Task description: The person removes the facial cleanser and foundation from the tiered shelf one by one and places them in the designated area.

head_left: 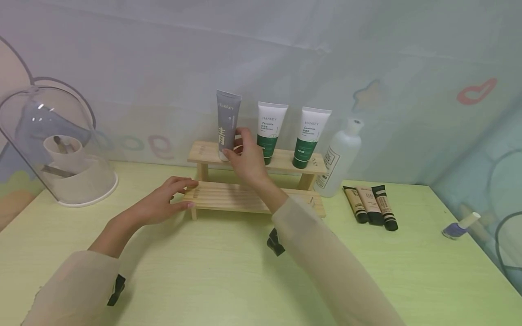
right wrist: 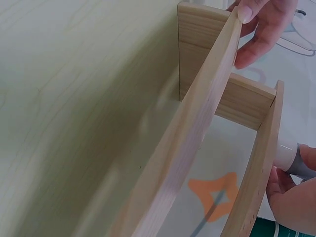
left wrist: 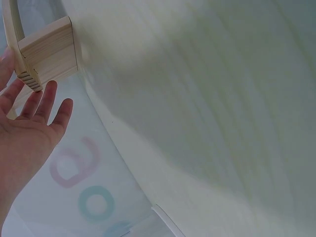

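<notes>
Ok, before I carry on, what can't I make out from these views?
- Head: the right hand covers the lower left of the middle tube.
- Head: the right forearm hides part of the lower shelf.
- Right wrist: the right edge cuts off the grey tube.
- Left wrist: the left edge cuts off part of the left hand.
- Head: the bottle has print too small to read.

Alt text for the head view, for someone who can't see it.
A person's right hand holds a gray tube at the top of a two-tier wooden stand, beside two white-and-green tubes; the left hand grips its lower tier. A bottle, three small tubes and nail polish are to the right, a clear dome to the left.
</notes>
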The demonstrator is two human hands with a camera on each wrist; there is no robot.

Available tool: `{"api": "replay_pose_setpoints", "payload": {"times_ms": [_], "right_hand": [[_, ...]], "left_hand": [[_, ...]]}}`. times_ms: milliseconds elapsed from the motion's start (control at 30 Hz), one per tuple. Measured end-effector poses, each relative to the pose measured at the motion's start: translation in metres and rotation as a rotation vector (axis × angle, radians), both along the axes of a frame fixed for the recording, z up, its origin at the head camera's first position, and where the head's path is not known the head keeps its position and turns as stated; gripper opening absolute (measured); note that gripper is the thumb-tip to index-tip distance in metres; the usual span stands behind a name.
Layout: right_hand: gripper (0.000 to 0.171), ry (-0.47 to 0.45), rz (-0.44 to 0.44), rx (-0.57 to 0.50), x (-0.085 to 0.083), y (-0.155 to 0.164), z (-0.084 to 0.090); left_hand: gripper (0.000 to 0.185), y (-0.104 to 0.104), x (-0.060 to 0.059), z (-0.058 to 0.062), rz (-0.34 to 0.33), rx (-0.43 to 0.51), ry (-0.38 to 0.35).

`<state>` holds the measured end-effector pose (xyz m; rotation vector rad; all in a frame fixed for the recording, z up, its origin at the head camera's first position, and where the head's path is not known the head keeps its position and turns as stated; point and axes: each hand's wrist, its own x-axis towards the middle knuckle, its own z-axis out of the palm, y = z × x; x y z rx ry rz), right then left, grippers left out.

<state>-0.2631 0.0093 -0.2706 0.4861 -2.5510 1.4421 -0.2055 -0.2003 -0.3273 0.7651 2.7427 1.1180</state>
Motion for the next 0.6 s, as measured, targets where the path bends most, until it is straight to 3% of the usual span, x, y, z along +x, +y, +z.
{"api": "replay_pose_setpoints", "payload": {"times_ms": [600], "right_hand": [[0.046,0.05,0.017,0.013,0.0049,0.0074,-0.0024]], "left_hand": [[0.053,-0.0012,-0.0015,-0.0024,0.001,0.004,0.004]]}}
